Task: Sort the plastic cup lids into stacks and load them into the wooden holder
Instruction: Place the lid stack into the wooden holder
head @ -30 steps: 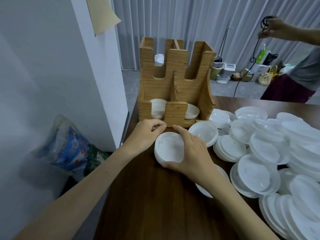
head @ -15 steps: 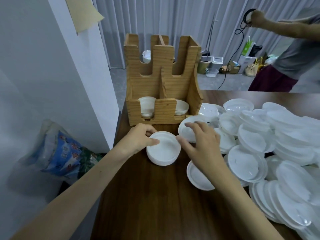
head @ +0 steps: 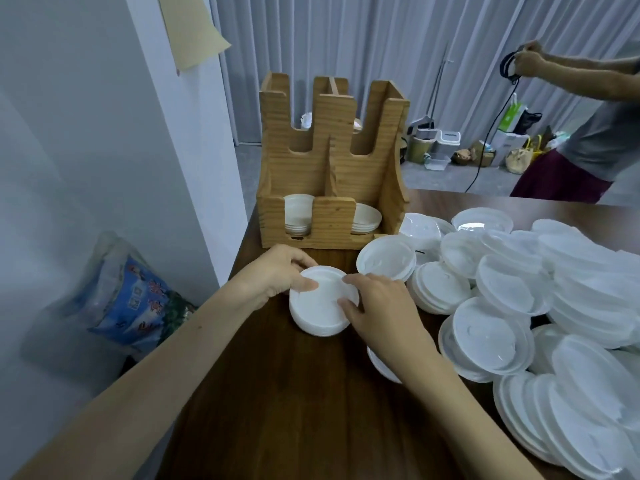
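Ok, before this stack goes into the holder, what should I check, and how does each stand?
1. Grip: left hand and right hand hold opposite edges of the lid stack: ok.
2. Stack alignment: near edges look flush: ok.
3. Wooden holder upright, open front facing the stack: ok.
4. Room above the left-slot lids and right-slot lids: ok.
5. Which slot matches this lid size: cannot tell.
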